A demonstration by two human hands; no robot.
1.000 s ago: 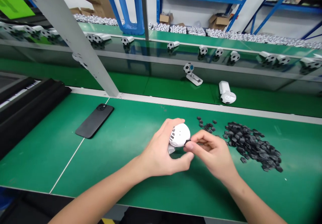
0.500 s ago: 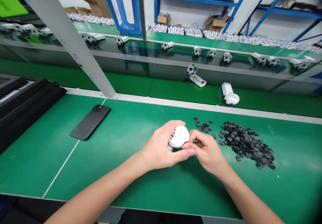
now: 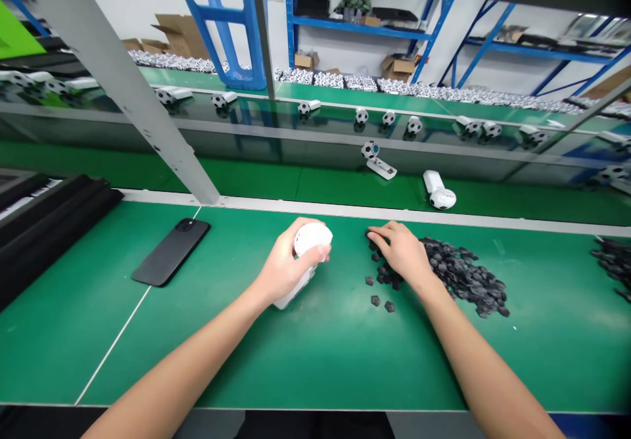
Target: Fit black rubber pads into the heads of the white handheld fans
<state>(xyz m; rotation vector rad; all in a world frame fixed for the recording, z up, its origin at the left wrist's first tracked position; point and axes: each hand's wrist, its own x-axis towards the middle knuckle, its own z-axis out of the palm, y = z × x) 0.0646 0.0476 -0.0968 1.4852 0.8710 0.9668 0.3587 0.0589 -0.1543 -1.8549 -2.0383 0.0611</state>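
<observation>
My left hand (image 3: 286, 261) is wrapped round a white plastic device with a rounded head (image 3: 313, 234); its white base slants down below the palm, just over the green bench. To the right, my right hand (image 3: 403, 252) reaches down at small black pentagon pieces (image 3: 389, 278). Its thumb and forefinger are pinched together at a dark piece by the fingertips. Part of these loose pieces is hidden under the palm. Beside the right wrist lies a larger heap of black pieces (image 3: 468, 275).
A black phone (image 3: 171, 252) lies on the left, near a grey metal post (image 3: 148, 110). On the lower green belt beyond the rail are two white football-patterned devices (image 3: 438, 189). More of them line the ledge behind. Another black heap (image 3: 614, 261) is at far right.
My hands have parted. The left hand moved left with the white device, and the right hand left the device and went to the black pieces. Several pieces now lie loose nearer me. The view has shifted.
</observation>
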